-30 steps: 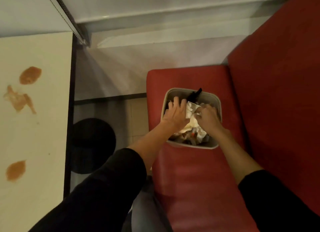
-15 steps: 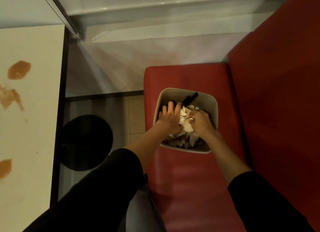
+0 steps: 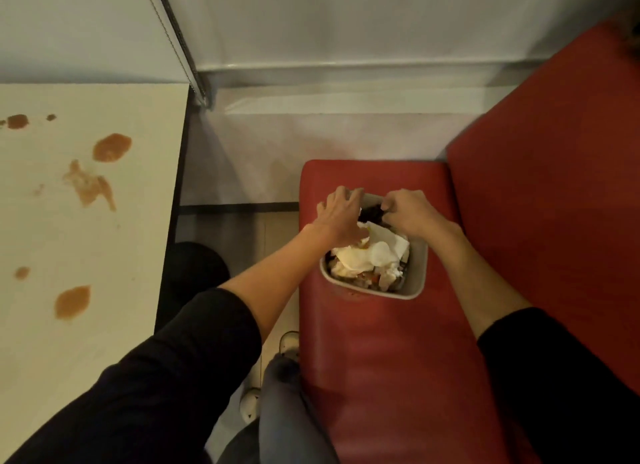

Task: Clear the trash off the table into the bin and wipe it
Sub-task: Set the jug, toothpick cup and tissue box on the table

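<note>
A small beige bin (image 3: 414,290) stands on the red bench seat (image 3: 381,377), packed with crumpled white paper (image 3: 381,252) and other scraps. My left hand (image 3: 341,214) lies over the bin's far left rim, fingers spread, thumb resting on the paper. At the far rim my right hand (image 3: 410,212) has its fingers curled around a black item (image 3: 371,213) that pokes out of the trash. To the left, the cream table (image 3: 104,342) carries several orange-brown sauce stains (image 3: 111,147).
The red backrest (image 3: 554,204) rises right of the bin. A white wall and ledge (image 3: 346,93) run behind. Between table and bench are the black table base (image 3: 194,269), my grey trouser leg (image 3: 287,411) and a shoe (image 3: 290,342).
Both hands have moved from the middle of the trash to the bin's far rim. My right hand has closed on the black item. The white paper now lies uncovered on top.
</note>
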`<move>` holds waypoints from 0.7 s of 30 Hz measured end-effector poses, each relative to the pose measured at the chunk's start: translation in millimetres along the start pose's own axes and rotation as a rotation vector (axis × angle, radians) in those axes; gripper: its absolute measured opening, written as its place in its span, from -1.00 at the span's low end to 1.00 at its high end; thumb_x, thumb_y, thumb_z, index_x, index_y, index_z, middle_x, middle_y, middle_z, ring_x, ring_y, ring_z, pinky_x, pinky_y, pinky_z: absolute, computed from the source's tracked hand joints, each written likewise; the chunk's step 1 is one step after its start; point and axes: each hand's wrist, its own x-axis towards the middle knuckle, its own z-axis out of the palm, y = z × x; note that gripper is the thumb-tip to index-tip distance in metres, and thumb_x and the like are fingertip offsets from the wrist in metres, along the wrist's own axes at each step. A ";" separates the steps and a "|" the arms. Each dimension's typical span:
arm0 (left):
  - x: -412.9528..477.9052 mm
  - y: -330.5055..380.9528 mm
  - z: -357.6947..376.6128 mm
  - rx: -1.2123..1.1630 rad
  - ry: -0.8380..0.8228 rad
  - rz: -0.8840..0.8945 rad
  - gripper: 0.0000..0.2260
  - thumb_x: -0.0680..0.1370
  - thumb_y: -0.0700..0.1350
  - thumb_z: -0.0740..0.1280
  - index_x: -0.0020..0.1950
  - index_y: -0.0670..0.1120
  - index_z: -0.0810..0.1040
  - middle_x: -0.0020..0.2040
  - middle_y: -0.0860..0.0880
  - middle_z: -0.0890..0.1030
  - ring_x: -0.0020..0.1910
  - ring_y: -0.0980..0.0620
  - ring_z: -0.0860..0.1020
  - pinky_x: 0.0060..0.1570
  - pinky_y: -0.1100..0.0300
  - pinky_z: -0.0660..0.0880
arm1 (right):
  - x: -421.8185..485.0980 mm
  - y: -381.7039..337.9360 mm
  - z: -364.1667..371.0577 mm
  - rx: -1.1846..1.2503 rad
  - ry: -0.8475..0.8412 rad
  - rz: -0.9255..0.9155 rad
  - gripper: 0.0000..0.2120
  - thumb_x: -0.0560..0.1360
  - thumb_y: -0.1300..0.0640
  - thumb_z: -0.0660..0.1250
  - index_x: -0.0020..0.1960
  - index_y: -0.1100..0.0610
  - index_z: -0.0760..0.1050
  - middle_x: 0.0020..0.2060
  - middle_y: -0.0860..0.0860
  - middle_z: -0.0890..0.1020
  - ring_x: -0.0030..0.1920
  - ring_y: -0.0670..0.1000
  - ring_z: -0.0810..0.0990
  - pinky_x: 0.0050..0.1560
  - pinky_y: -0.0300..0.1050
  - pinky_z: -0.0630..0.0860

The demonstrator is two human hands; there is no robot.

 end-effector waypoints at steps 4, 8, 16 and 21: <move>-32.8 -20.3 -38.1 -0.045 0.140 -0.029 -0.40 0.55 0.00 0.33 0.52 -0.10 0.16 0.41 -0.19 0.28 0.39 -0.25 0.30 0.33 -0.21 0.28 | -9.6 -45.2 -27.2 0.027 0.056 -0.100 -0.76 0.49 0.21 0.33 0.15 0.16 0.56 0.14 0.15 0.61 0.16 0.14 0.56 0.15 -0.03 0.50; -92.6 -66.5 -86.1 -0.081 0.268 -0.110 -0.38 0.54 -0.04 0.33 0.53 -0.09 0.17 0.44 -0.19 0.30 0.40 -0.23 0.32 0.34 -0.21 0.29 | -17.9 -121.5 -38.0 -0.012 0.086 -0.272 -0.71 0.49 0.23 0.30 0.21 0.18 0.52 0.19 0.19 0.58 0.21 0.17 0.52 0.16 -0.07 0.44; -255.6 -177.6 -150.0 -0.069 0.547 -0.455 -0.38 0.56 -0.04 0.32 0.55 -0.09 0.15 0.49 -0.18 0.26 0.43 -0.18 0.31 0.38 -0.16 0.27 | -55.3 -313.9 -8.5 0.000 -0.006 -0.686 -0.68 0.53 0.22 0.24 0.28 0.12 0.47 0.22 0.10 0.51 0.20 0.11 0.50 0.08 -0.09 0.44; -350.1 -223.6 -164.7 -0.058 0.658 -0.685 -0.38 0.55 -0.04 0.33 0.55 -0.08 0.16 0.49 -0.17 0.26 0.39 -0.20 0.35 0.34 -0.13 0.30 | -89.1 -415.9 23.9 -0.043 -0.114 -0.930 -0.68 0.54 0.21 0.23 0.28 0.10 0.45 0.23 0.10 0.47 0.27 0.10 0.43 0.14 -0.04 0.43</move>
